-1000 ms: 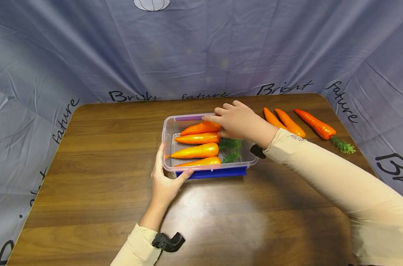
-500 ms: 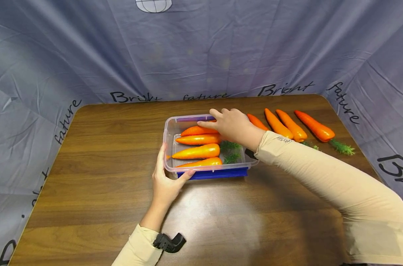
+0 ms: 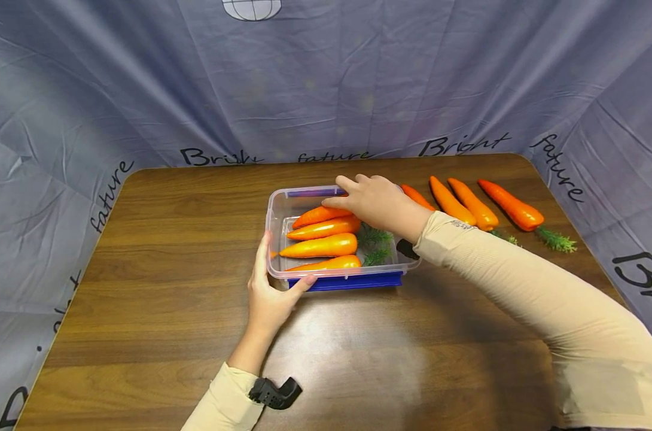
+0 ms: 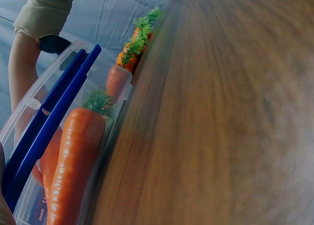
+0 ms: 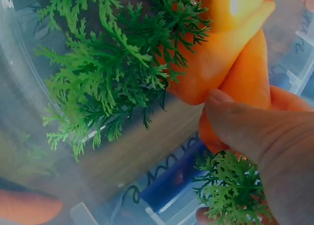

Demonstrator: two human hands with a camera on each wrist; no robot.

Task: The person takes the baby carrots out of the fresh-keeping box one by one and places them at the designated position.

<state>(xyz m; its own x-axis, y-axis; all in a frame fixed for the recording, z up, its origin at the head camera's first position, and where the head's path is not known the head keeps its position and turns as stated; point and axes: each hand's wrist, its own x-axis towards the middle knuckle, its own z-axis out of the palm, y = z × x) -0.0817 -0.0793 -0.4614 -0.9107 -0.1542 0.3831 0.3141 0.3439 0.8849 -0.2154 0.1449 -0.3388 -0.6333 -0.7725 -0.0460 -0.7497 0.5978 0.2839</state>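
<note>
My left hand [image 3: 269, 305] grips the near left corner of a clear plastic storage box [image 3: 272, 212], thumb over the front rim. Several orange carrots [image 3: 320, 246] with green leafy tops [image 3: 377, 257] lie side by side in the box, tips to the left. Reaching in from the right, my right hand [image 3: 382, 206] holds the thick end of the farthest carrot [image 3: 317, 214]. The right wrist view shows its thumb [image 5: 225, 107] pressed against that carrot [image 5: 250, 73], green leaves below. Through the box wall in the left wrist view, a carrot [image 4: 78, 156] shows behind the blue latch [image 4: 59, 112].
Right of the box, several more carrots [image 3: 511, 205] lie on the wooden table [image 3: 170, 269], one partly behind my right forearm. Grey-blue printed cloth [image 3: 326, 90] hangs around the table's back and sides.
My right hand has shifted slightly left and toward me over the box. The second carrot from the back now slants more. Another carrot on the table has come into view beside my right hand.
</note>
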